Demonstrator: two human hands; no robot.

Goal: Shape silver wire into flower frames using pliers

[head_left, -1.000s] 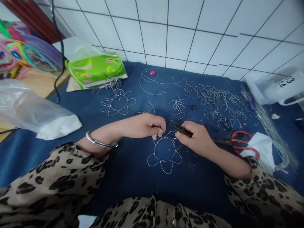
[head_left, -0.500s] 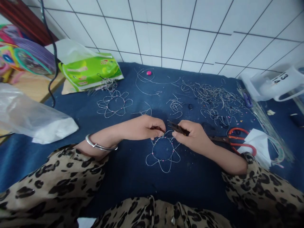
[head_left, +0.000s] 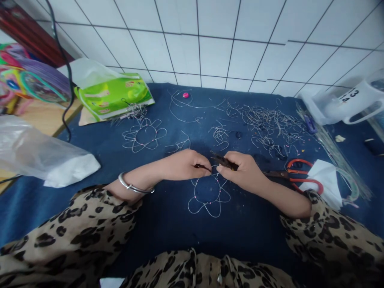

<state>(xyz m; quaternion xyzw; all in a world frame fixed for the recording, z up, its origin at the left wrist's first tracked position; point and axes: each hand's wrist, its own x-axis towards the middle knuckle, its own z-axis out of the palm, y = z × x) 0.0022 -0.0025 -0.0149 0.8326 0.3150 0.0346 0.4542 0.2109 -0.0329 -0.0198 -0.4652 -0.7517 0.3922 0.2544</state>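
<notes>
A flower-shaped wire frame (head_left: 205,204), with a round centre, looped petals and small pink beads, lies on the dark blue cloth before me. My left hand (head_left: 192,165) pinches its far edge between thumb and fingers. Close by on the right, my right hand (head_left: 240,167) is closed around dark pliers (head_left: 223,161), their tip pointing left toward my left fingers. Whether the jaws touch the wire is hard to see. Another wire flower (head_left: 145,135) rests beyond my left forearm, and some bent wire pieces (head_left: 181,144) lie just past my left hand.
Tangled wire scraps (head_left: 267,120) spread at the back right. Orange-handled scissors (head_left: 304,176) lie by my right forearm near a white pitcher (head_left: 351,100). A green tissue pack (head_left: 117,96) and a plastic bag (head_left: 45,152) are at left. A tiled wall (head_left: 213,56) stands behind.
My left hand has shifted slightly right, closer to the pliers. The wire flower has turned a little, its near petals now sitting differently. The right hand keeps its grip on the pliers.
</notes>
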